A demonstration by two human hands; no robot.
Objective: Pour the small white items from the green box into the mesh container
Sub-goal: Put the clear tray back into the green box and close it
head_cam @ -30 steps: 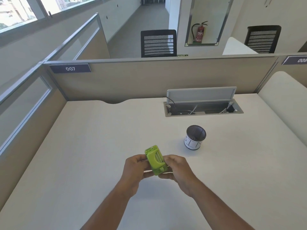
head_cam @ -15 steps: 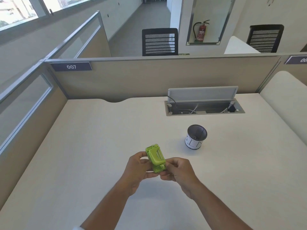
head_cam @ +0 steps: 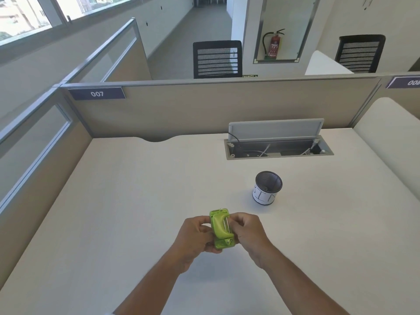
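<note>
A small bright-green plastic box (head_cam: 221, 228) is held between both hands above the pale desk top (head_cam: 118, 212): the left hand (head_cam: 197, 238) is wrapped round its left side and underside, while the thumb and fingers of the right hand (head_cam: 249, 233) are pinched against its right edge, where a thin pale seam is seen. The box's long axis is pointed away from the body, slightly tilted to the left. Whether the lid has been freed cannot be told, and no small white items are visible. The round black mesh container with a white paper band (head_cam: 267, 188) is stood upright on the desk, ahead and to the right of the grip, well apart from it. The right hand is judged the nearer, so the pour would be carried forward and rightward.
</note>
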